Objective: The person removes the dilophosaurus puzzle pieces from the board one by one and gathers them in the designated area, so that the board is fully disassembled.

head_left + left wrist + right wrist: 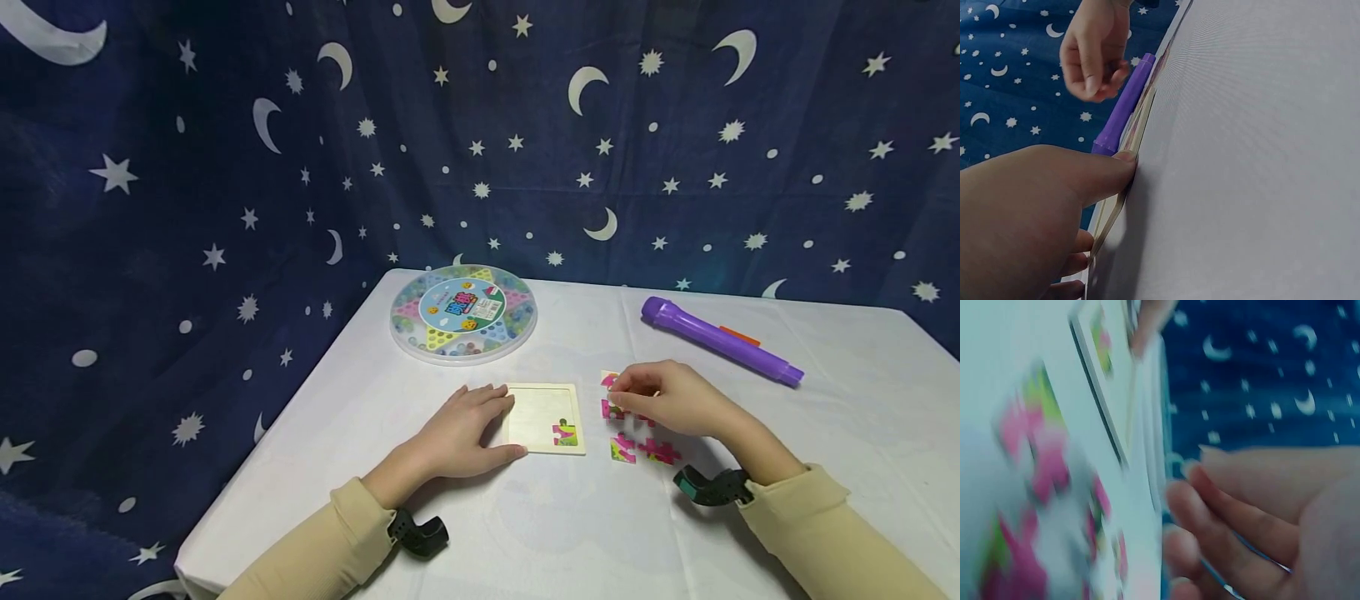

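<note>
A shallow wooden puzzle tray [538, 412] lies flat, with one pink-and-green jigsaw piece [567, 435] in its near right corner. My left hand [461, 432] rests across the tray's left side, fingers relaxed and thumb against the near edge, as the left wrist view also shows. Just right of the tray lie several loose jigsaw pieces [660, 452], partly hidden by my right hand [671, 400]. That hand hovers over them, fingers loosely bent and thumb close to the index finger. No piece shows between its fingertips [1194, 472] in the right wrist view.
Behind the tray sits a round, clear board-game case [408, 337] with coloured marbles inside. A purple tube-shaped toy [720, 340] with an orange part lies at the back right. The white-covered table [540, 533] backs onto a dark blue star-and-moon curtain [525, 208].
</note>
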Tool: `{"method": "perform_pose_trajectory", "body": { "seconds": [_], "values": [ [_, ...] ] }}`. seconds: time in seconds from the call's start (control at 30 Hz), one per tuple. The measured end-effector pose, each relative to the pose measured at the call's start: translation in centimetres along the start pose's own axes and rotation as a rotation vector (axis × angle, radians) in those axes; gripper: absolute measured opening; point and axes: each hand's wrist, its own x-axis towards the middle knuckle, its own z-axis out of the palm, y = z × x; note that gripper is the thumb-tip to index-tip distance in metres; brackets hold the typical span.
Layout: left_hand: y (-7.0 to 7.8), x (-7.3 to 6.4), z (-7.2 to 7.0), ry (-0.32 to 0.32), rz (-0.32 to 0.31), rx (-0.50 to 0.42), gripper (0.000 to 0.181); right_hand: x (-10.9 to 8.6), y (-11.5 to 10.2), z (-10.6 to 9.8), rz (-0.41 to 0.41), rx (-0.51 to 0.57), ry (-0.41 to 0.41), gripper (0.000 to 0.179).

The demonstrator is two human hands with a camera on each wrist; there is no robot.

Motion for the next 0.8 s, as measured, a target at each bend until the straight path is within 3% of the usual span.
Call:
{"method": "perform_pose_trajectory", "body": {
  "seconds": [0.1, 0.43, 0.63, 0.8],
  "values": [
    [0.0, 0.0, 0.0, -0.002, 0.000, -0.001, 0.074, 0.1, -1.4, 1.3, -0.051, -0.048, 0.046, 0.017],
    [0.1, -0.1, -0.1, -0.014, 0.001, -0.004, 0.075, -0.5, -3.6, 4.4, -0.308, -0.136, 0.051, 0.025],
    [0.1, -0.1, 0.1, -0.015, 0.012, 0.007, 0.075, -0.6, -3.5, 5.8, -0.297, -0.316, 0.091, 0.025],
    [0.2, -0.2, -0.1, -0.019, 0.011, 0.004, 0.075, -0.6, -3.2, 6.2, -0.274, -0.338, 0.092, 0.025]
  ]
}}
